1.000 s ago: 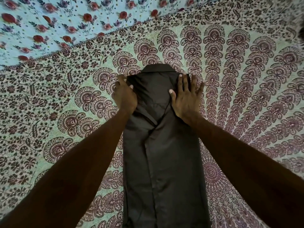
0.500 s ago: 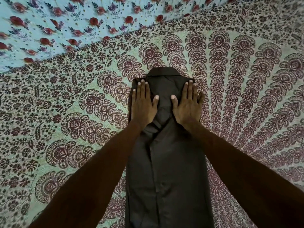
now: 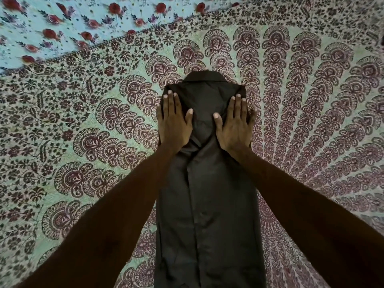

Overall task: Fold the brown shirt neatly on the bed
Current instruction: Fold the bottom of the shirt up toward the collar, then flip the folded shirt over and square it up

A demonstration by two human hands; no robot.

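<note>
One brown shirt (image 3: 207, 204) lies on the bed, folded into a long narrow strip with its button placket running down the middle and its collar end farthest from the person. Two hands rest flat on its upper part, palms down. The left hand (image 3: 173, 123) presses the strip's left edge, fingers straight and close together, thumb spread inward. The right hand (image 3: 234, 125) mirrors it on the right edge, thumb pointing toward the left one; neither grips anything. Between the two thumbs a band of cloth stays bare. Under everything spreads one patterned maroon-and-green bedspread (image 3: 93, 142). Beyond the fingertips, far left, one pale blue floral sheet (image 3: 62, 23) shows.
</note>
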